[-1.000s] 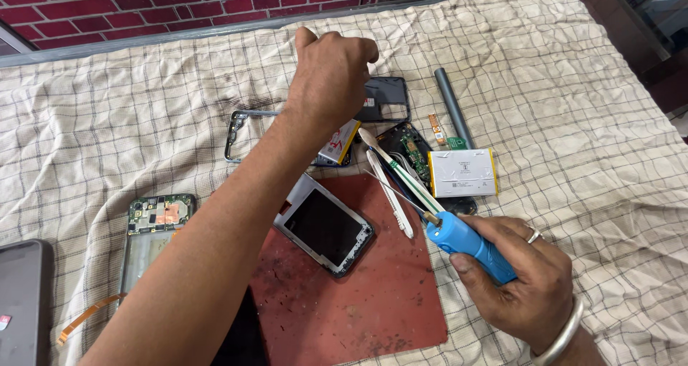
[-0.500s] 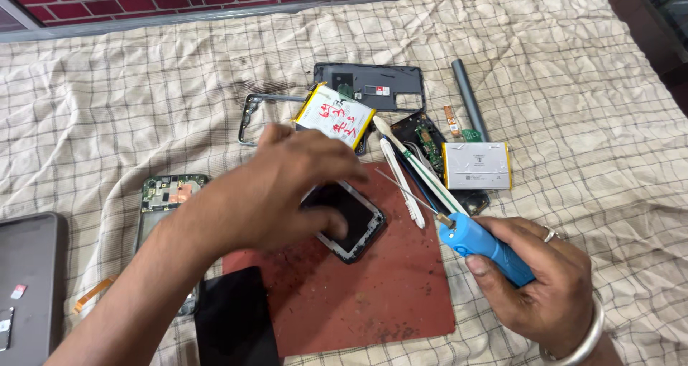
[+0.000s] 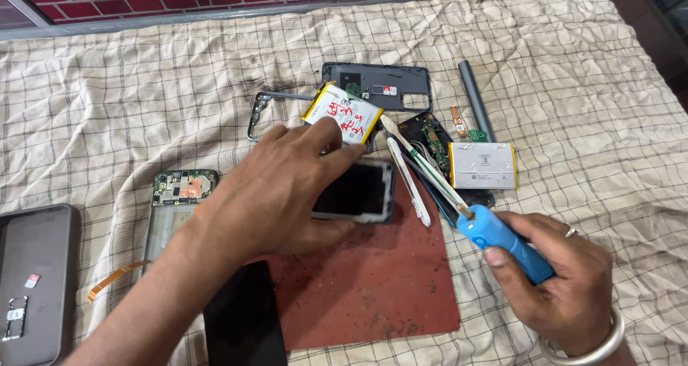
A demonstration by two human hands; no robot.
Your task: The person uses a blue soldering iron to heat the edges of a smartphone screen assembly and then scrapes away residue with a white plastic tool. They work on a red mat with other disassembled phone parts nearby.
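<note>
My left hand (image 3: 279, 194) lies over a small silver-edged phone (image 3: 362, 190) with a dark screen, fingers curled round its left end, on a red-brown mat (image 3: 373, 294). My right hand (image 3: 566, 287), with a ring and a bangle, grips a blue-handled tool (image 3: 505, 244) at the mat's right edge. Thin white and green tool tips (image 3: 423, 165) stick out from the handle toward the upper left. A white spudger (image 3: 408, 183) lies beside the phone.
On the checked cloth lie a yellow-edged battery (image 3: 344, 111), a white battery (image 3: 481, 165), a grey back cover (image 3: 387, 86), a grey rod (image 3: 473, 101), a metal frame (image 3: 261, 111), an open phone chassis (image 3: 179, 190), a black screen (image 3: 244, 323) and a grey case (image 3: 36, 280).
My left hand has come back from the far parts and closed over the small phone, which has turned flatter on the mat. My right hand keeps hold of the blue tool.
</note>
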